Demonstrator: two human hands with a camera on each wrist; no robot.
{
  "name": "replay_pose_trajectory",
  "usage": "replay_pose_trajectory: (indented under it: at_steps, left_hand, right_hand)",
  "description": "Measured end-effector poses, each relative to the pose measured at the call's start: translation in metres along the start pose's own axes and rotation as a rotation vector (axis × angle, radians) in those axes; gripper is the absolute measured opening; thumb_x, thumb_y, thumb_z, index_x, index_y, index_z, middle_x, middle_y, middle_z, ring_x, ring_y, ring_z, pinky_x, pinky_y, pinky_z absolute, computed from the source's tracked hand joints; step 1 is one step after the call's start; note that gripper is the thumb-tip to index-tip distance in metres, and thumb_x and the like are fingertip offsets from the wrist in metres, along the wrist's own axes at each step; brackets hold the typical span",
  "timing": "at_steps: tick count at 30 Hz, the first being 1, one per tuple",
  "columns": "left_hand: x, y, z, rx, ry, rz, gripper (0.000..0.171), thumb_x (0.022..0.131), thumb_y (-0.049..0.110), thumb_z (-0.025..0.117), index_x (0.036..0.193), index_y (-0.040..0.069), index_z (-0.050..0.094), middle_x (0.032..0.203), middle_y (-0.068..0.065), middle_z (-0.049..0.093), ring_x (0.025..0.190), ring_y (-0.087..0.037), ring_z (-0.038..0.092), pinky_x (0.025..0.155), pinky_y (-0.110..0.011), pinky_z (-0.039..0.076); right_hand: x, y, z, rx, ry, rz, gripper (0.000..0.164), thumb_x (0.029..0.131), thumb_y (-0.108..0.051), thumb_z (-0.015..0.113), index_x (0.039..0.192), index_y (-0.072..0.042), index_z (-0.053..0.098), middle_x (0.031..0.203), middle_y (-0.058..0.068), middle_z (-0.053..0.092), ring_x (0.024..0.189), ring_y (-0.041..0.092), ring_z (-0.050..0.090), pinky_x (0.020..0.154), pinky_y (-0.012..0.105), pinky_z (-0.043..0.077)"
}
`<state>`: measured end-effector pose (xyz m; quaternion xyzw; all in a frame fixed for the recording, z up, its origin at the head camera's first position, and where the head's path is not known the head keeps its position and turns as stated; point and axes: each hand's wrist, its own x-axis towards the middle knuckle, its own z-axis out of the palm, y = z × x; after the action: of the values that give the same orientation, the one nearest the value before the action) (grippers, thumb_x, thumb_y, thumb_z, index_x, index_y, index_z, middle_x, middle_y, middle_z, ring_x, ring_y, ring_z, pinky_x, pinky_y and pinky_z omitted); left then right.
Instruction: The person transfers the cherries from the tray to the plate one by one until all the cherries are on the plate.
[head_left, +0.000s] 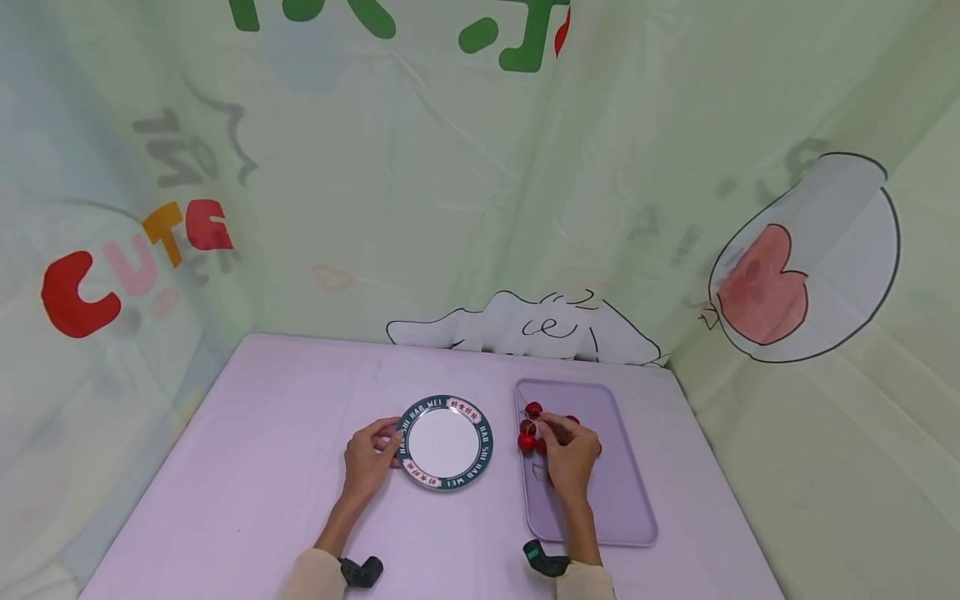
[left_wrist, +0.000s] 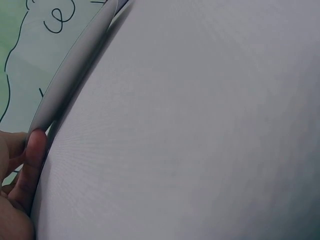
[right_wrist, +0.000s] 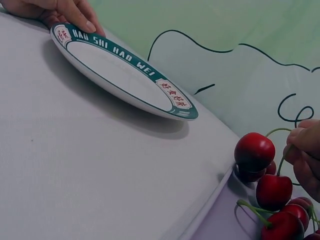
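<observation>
A round white plate (head_left: 444,444) with a dark green lettered rim is on the left in the head view. My left hand (head_left: 369,454) grips its left edge, thumb on the rim and fingers lower down. A shadow shows under the plate (right_wrist: 120,82) in the right wrist view; whether it touches the table I cannot tell. Over the lilac tray (head_left: 615,500), my right hand (head_left: 573,454) pinches green stems between thumb and finger. Two red cherries, an upper cherry (right_wrist: 255,151) and a lower cherry (right_wrist: 274,192), hang from those stems. More cherries (right_wrist: 285,227) lie beneath, partly hidden.
A pale cloth covers the table (head_left: 247,467). The tray's raised left rim (head_left: 523,492) stands to the right of the plate. Printed curtains (head_left: 450,208) enclose the back and sides. Dark wrist devices (head_left: 546,560) sit at both cuffs.
</observation>
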<state>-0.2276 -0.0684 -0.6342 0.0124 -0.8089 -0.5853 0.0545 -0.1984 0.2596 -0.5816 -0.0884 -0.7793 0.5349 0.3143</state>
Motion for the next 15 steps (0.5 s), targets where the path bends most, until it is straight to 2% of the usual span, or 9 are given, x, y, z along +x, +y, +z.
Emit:
replay_pose_trajectory:
  at_steps: [6, 15]
  left_hand:
    - [-0.001, 0.000, 0.000, -0.003, -0.001, -0.005, 0.032, 0.103, 0.008, 0.074, 0.135, 0.008, 0.075, 0.110, -0.015, 0.075, 0.066, -0.009, 0.066, 0.056, -0.020, 0.060]
    - [0.000, 0.001, 0.000, 0.001, 0.002, -0.001, 0.032, 0.103, 0.008, 0.074, 0.135, 0.008, 0.075, 0.110, -0.015, 0.076, 0.065, -0.009, 0.066, 0.055, -0.021, 0.059]
  right_hand:
    - [0.000, -0.010, 0.000, 0.109, 0.051, 0.137, 0.016, 0.088, 0.010, 0.084, 0.103, 0.008, 0.083, 0.098, 0.027, 0.082, 0.073, -0.009, 0.070, 0.070, 0.007, 0.058]
    - [-0.001, -0.019, 0.000, 0.256, 0.116, 0.274, 0.020, 0.089, 0.012, 0.082, 0.109, 0.016, 0.079, 0.090, 0.011, 0.084, 0.070, -0.001, 0.074, 0.068, 0.011, 0.061]
